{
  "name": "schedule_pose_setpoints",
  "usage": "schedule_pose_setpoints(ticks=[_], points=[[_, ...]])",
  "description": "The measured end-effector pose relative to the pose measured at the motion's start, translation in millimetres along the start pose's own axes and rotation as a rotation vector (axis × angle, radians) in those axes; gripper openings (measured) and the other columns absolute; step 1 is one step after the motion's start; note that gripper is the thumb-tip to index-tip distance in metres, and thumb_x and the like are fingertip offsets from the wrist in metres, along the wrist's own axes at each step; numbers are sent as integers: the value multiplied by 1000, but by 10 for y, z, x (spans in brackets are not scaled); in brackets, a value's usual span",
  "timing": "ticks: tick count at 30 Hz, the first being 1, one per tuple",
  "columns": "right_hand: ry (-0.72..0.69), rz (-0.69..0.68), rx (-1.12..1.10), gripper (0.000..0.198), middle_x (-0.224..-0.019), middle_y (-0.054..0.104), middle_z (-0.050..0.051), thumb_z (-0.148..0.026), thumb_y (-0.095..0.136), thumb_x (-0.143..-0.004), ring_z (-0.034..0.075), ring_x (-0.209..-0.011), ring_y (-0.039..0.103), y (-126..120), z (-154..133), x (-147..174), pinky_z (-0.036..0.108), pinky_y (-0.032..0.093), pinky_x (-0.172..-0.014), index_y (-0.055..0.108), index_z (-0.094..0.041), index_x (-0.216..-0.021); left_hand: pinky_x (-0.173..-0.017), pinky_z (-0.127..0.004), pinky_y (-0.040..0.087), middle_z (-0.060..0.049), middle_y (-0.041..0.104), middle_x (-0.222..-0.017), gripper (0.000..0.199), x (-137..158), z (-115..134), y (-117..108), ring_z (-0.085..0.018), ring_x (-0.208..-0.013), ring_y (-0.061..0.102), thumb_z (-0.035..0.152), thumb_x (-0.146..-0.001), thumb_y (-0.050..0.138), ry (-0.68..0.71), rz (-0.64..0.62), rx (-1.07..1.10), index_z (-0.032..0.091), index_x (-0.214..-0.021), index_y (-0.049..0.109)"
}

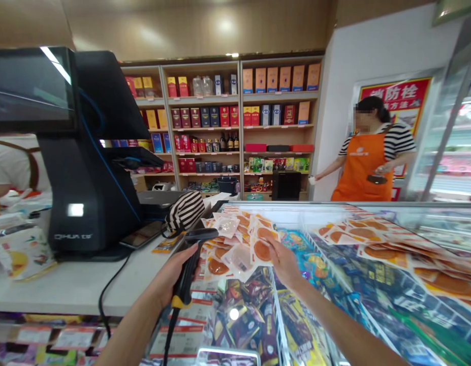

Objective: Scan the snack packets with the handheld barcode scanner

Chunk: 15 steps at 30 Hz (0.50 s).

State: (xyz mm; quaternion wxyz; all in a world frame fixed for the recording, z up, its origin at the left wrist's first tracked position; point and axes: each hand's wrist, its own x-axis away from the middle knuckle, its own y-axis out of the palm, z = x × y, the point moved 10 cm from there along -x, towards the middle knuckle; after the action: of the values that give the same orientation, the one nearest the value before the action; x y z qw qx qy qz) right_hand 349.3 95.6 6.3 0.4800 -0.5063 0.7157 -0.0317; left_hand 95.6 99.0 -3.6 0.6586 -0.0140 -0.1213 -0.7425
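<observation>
- The left hand (176, 274) is closed round the grip of a black barcode scanner (191, 264), whose head points toward the packets on the freezer lid; its cable hangs down past the counter (67, 284) edge
- The right hand (283, 259) rests on a vacuum packet (262, 250) with a round orange-red slice inside, fingertips pressed to its edge; whether they pinch it or just hold it flat I cannot tell from this angle
- That packet lies at the right side of a loose heap of like packets (235, 239) on the glass freezer lid (334, 213), just beside the counter
- Risk, as I judge it: the packets overlap and are slick, so a pull on one could drag its neighbours off the lid; the shiny film may also throw glare at the scanner
- Count: one scanner, one till screen (33, 86), one striped pouch (185, 208), one phone (142, 235) at the till's foot; roughly a dozen packets in the near heap, and a second heap (391, 249) further right
- One person in an orange apron (363, 162) stands well apart by the wall
</observation>
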Motion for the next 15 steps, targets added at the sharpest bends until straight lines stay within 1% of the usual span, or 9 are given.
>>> schedule_pose_setpoints(ticks=[2, 4, 6, 8, 10, 11, 13, 15], points=[[-97, -96, -23, 35, -109, 53, 6, -25, 29, -80, 15, -101, 47, 235, -214, 25, 32, 36, -86, 48, -19, -108, -39, -16, 37, 1, 53, -54, 27, -2, -25, -90, -6, -42, 46, 40, -64, 55, 3, 11, 5, 14, -70, 52], [-182, -168, -18, 32, -108, 54, 5, -24, 32, -79, 15, -103, 45, 417, -389, 69, 33, 35, -88, 52, -20, -104, -39, -16, 38, 1, 53, -53, 30, -6, -89, -166, -6, -41, 46, 43, -63, 55, -34, 26, -6, 13, -70, 53], [-238, -204, 9, 30, -106, 55, 5, -25, 36, -77, 15, -103, 45, 516, -494, 91, 33, 35, -88, 55, -21, -100, -39, -17, 39, 1, 53, -52, 32, 1, -154, -220, -7, -41, 46, 44, -62, 56, -88, 58, -25, 13, -68, 53], [-262, -211, 55, 29, -106, 55, 5, -25, 38, -76, 15, -102, 46, 511, -497, 65, 32, 35, -87, 55, -21, -99, -40, -17, 40, 0, 54, -52, 29, 22, -151, -223, -7, -41, 47, 42, -62, 57, -96, 88, -22, 13, -65, 53], [-235, -178, 136, 31, -108, 54, 5, -25, 38, -75, 15, -103, 45, 360, -341, -20, 32, 34, -88, 54, -20, -101, -38, -18, 40, 0, 54, -53, 26, 54, -125, -170, -8, -40, 47, 39, -62, 57, -93, 103, -9, 13, -65, 53], [-201, -154, 194, 32, -109, 53, 6, -23, 39, -74, 16, -104, 44, 231, -196, -74, 33, 34, -88, 53, -20, -102, -36, -18, 39, 0, 54, -52, 24, 70, -118, -126, -8, -38, 46, 38, -63, 57, -99, 100, -9, 14, -65, 53], [-99, -110, 342, 35, -112, 51, 7, -19, 39, -72, 17, -105, 42, -113, 207, -173, 34, 32, -90, 51, -18, -104, -33, -18, 37, 0, 53, -49, 23, 87, -119, -29, -8, -36, 44, 36, -63, 56, -113, 82, -23, 14, -66, 54], [27, -103, 525, 40, -114, 48, 9, -13, 38, -69, 18, -106, 41, -510, 694, -221, 36, 31, -90, 48, -16, -108, -33, -18, 37, 0, 53, -49, 23, 73, -112, 63, -8, -36, 44, 36, -64, 56, -98, 58, -37, 14, -66, 54]])
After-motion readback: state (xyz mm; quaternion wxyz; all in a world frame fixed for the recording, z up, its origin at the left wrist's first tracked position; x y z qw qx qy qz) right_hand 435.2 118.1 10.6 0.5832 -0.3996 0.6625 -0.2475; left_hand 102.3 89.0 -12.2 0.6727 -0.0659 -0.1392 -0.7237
